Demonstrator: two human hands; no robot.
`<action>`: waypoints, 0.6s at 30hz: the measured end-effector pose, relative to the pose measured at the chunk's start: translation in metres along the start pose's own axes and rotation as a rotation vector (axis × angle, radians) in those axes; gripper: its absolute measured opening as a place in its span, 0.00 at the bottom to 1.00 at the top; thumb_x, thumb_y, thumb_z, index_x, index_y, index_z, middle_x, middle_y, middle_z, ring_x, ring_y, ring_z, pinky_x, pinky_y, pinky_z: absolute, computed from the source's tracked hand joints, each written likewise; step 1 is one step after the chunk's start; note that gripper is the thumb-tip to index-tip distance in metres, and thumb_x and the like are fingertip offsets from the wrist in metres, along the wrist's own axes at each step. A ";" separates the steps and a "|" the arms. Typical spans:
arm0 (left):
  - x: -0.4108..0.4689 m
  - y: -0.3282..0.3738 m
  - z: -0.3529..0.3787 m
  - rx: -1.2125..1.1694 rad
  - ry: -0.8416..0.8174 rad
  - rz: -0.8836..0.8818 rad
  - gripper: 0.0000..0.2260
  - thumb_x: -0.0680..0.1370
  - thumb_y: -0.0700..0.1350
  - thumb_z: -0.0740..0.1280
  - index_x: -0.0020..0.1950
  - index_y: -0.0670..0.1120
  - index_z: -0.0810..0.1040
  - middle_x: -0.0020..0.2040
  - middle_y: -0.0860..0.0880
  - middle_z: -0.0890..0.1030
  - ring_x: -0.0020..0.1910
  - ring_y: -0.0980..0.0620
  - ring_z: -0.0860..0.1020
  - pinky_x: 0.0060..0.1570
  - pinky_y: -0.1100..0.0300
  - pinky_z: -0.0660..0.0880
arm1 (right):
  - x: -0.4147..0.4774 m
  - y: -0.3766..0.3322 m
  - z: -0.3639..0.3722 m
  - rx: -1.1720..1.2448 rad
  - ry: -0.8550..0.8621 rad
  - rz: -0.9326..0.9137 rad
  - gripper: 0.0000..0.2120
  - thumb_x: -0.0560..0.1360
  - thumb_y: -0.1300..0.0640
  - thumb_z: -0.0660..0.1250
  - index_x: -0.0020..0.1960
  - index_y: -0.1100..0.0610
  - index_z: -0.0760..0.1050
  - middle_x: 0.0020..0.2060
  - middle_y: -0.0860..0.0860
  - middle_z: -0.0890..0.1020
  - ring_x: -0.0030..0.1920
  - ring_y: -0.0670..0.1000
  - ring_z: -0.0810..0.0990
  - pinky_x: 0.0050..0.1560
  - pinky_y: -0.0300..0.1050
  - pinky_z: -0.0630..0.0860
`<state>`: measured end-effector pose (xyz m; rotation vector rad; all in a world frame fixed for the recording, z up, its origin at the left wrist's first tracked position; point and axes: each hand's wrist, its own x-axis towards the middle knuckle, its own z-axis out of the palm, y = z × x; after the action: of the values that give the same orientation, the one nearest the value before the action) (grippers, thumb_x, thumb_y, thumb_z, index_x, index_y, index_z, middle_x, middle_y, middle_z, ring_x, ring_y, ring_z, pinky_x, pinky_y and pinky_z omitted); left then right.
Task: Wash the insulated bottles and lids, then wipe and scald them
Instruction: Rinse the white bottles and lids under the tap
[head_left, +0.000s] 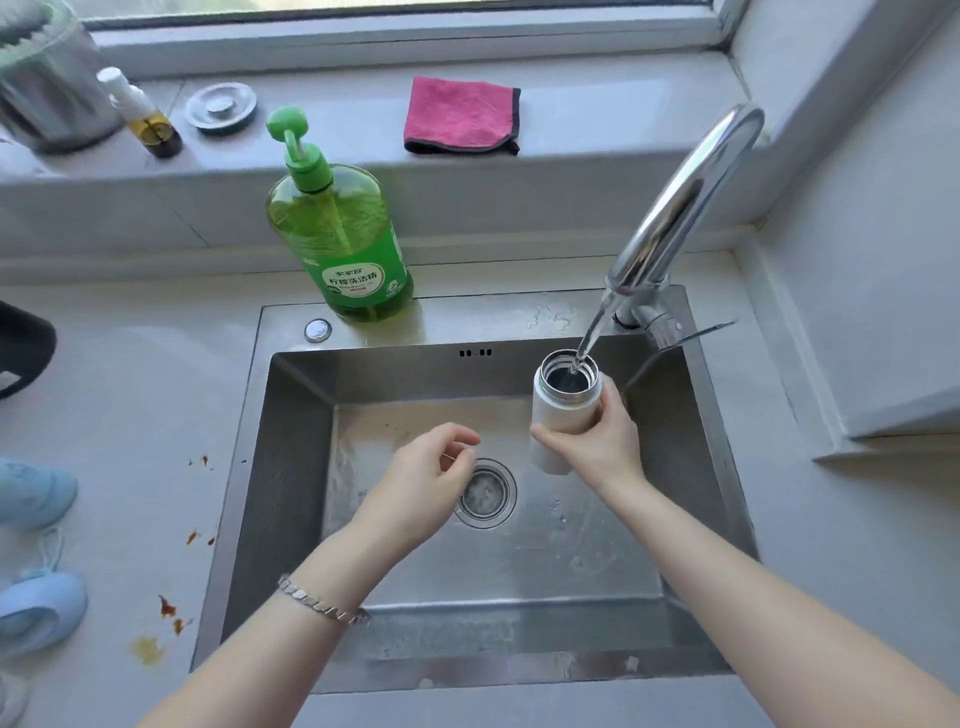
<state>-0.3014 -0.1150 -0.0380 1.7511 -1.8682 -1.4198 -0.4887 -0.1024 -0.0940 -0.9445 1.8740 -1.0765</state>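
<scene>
Nearest, at 6 o'clock: two bare forearms reaching up over the basin, with a silver link bracelet (322, 603) on the left wrist. Above the middle of the stainless steel sink (291, 467), the left hand (426, 478), just at 9 o'clock of the round metal drain (485, 493); fingers loosely curled, thumb and forefinger close together, nothing held. At 3 o'clock of the drain, the right hand (597, 441), fingers and thumb wrapped round the lower body of a white insulated bottle (558, 405) with a steel rim. Bottle roughly upright, lidless, mouth up, held above the sink floor toward the back right corner. Thin stream of water (592, 332) from the curved chrome tap (685, 197) at 1 o'clock, falling into the open mouth.

On the back rim of the sink at 11 o'clock, a green pump bottle of dish soap (348, 244), upright. Beyond it at 12 o'clock, a folded pink cloth (462, 117) with a dark edge, flat on the grey window sill (337, 93). Farther along the sill toward 10 o'clock, a round metal plug (221, 106) and a small bottle of amber liquid (143, 117) with a white cap.

On the pale counter (130, 389) at 9 o'clock, two pale blue rounded things (36, 493) cut off by the edge; cannot tell what they are. Brown stains (166, 605) between them and the sink.
</scene>
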 end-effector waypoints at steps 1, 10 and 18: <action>0.003 0.002 0.002 0.012 -0.004 0.012 0.06 0.79 0.43 0.62 0.51 0.53 0.75 0.46 0.54 0.79 0.47 0.55 0.78 0.49 0.64 0.73 | 0.000 0.001 0.000 0.002 -0.003 -0.011 0.31 0.59 0.61 0.79 0.58 0.48 0.71 0.48 0.40 0.79 0.51 0.43 0.76 0.52 0.37 0.71; 0.039 0.044 0.032 0.046 -0.028 0.136 0.27 0.69 0.49 0.75 0.65 0.53 0.70 0.60 0.58 0.74 0.59 0.60 0.73 0.58 0.63 0.70 | -0.004 -0.004 -0.011 -0.010 -0.053 -0.066 0.31 0.57 0.57 0.78 0.50 0.33 0.68 0.47 0.35 0.79 0.50 0.39 0.77 0.51 0.35 0.73; 0.047 0.069 0.048 0.019 0.099 0.184 0.18 0.59 0.54 0.74 0.47 0.57 0.76 0.44 0.58 0.80 0.46 0.62 0.77 0.47 0.61 0.75 | -0.004 0.006 -0.012 0.080 -0.103 -0.026 0.33 0.60 0.56 0.76 0.62 0.45 0.71 0.54 0.41 0.80 0.56 0.40 0.77 0.55 0.34 0.72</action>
<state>-0.3931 -0.1437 -0.0320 1.5806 -1.9392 -1.2300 -0.4987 -0.0931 -0.0939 -0.9625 1.7272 -1.0900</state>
